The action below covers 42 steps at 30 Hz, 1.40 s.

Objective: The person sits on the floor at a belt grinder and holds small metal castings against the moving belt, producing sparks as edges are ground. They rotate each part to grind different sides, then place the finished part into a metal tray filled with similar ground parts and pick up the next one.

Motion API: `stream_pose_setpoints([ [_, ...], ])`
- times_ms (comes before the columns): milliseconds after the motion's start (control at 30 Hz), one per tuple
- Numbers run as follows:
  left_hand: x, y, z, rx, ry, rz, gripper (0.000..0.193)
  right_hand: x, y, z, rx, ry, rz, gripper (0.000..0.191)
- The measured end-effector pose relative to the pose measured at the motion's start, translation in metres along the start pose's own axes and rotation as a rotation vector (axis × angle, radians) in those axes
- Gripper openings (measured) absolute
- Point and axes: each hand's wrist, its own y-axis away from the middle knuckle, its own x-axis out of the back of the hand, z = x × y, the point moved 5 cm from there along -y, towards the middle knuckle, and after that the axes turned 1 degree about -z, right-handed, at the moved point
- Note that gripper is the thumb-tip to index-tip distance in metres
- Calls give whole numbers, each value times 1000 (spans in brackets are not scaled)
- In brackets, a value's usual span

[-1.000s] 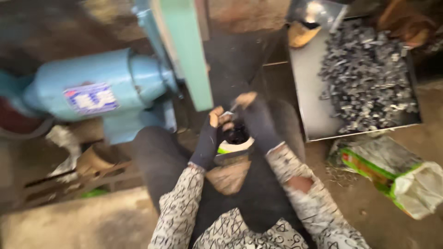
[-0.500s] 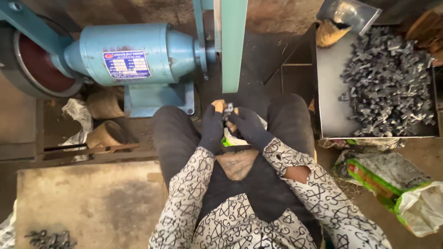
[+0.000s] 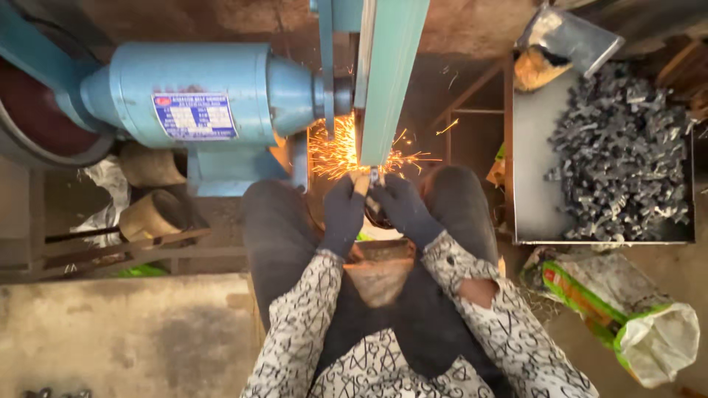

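Both of my hands wear dark gloves and meet in front of me. My left hand [image 3: 344, 210] and my right hand [image 3: 402, 208] together pinch a small metal piece [image 3: 374, 176] against the lower end of a green sanding belt [image 3: 391, 74]. Orange sparks [image 3: 335, 151] spray to the left from the contact point. The belt runs on a blue motor grinder [image 3: 195, 103] at my upper left. Only a sliver of the metal piece shows between my fingertips.
A grey metal tray [image 3: 535, 147] at the right holds a heap of several small dark metal parts [image 3: 623, 155]. A green and white sack [image 3: 627, 313] lies at the lower right. A brown bowl-like object [image 3: 380, 269] rests on my lap. A concrete block [image 3: 125, 335] is at the lower left.
My hands have lifted from my lap up to the belt, and sparks now fly from the metal piece. The view has tilted up toward the grinder.
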Motion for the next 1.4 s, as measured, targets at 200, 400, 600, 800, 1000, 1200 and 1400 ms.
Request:
stream_pose_setpoints([
  [200, -1, 8, 26, -277, -253, -20, 27, 12, 9, -16, 163, 101, 49, 22],
  [400, -9, 8, 14, -188, -342, -2, 24, 19, 3, 3, -29, -259, -58, 22],
  [600, -12, 4, 2, -375, -649, 113, 21, 26, -1, 2, 142, 74, 80, 17],
  [800, -10, 10, -2, -342, -173, -149, 29, 37, 16, -29, 286, 178, 50, 23],
  [1000, -15, 14, -24, 107, 400, -76, 28, 17, 35, -26, -78, -272, 48, 22],
  [1200, -15, 8, -2, -139, 179, -122, 26, 18, 18, -19, 7, -203, 91, 25],
  [1400, -6, 0, 4, -163, -339, 77, 26, 21, 2, -2, 104, -10, 127, 23],
])
